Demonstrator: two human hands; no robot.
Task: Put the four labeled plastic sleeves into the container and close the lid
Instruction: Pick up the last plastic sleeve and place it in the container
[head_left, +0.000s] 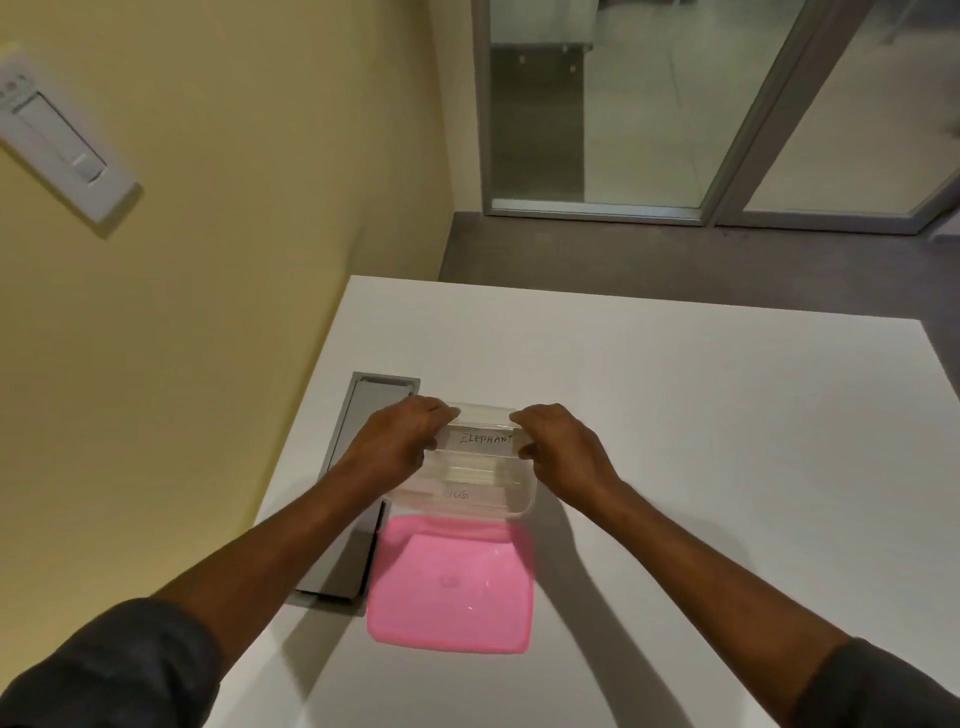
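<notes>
white table (675, 441) runs along a yellow wall, with a glass door beyond its far edge. clear container (522, 493) sits near the table's left side, just right of a grey cable hatch (363, 410) set into the top. pink lid (452, 587) lies flat on the near side of the container, touching or slightly tucked under its near rim, so the box is open.

both hands are at the container's far end. left hand (395, 441) and right hand (563, 447) each pinch one end of a sleeve (485, 439) marked "elephant", fingers closed on it, holding it upright over the far part of the container. more sleeves appear to lie inside toward the near wall; one carries faint writing i cannot read, and how many are in is hard to tell.

step in hand looks like seating this sleeve in the container. next it needs lowering until it sits below the rim, then both hands let go, any sleeve left goes in, and the lid gets lifted from the near side and pressed down all round.
</notes>
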